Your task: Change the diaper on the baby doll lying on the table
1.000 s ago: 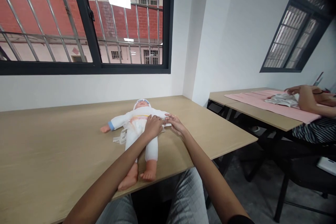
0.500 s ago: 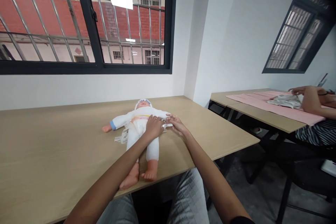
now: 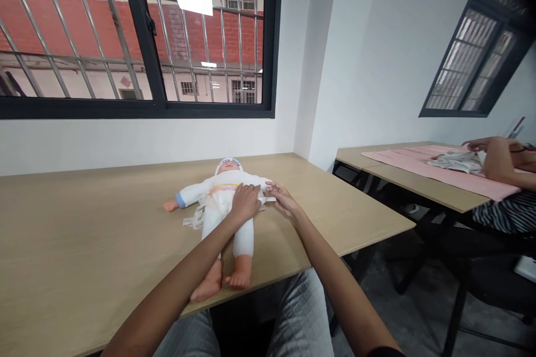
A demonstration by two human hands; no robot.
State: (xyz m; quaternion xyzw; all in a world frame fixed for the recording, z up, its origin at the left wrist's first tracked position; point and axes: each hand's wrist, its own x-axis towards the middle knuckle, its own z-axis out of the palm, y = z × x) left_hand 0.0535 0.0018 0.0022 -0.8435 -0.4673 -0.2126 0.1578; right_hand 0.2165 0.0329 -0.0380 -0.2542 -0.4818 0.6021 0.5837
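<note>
A doll in white clothing lies on its back on the wooden table, its head away from me and its feet at the near edge. White diaper material wraps its waist and spreads out at the left. My left hand rests over the doll's waist, fingers bent; what lies under them is hidden. At the doll's right side in the view, my right hand has its fingers curled at a white tab, which it seems to pinch.
A second table at the right bears a pink cloth and a crumpled white cloth. Another person's arm rests there. Behind my table are a wall and a barred window. A black chair stands at the lower right.
</note>
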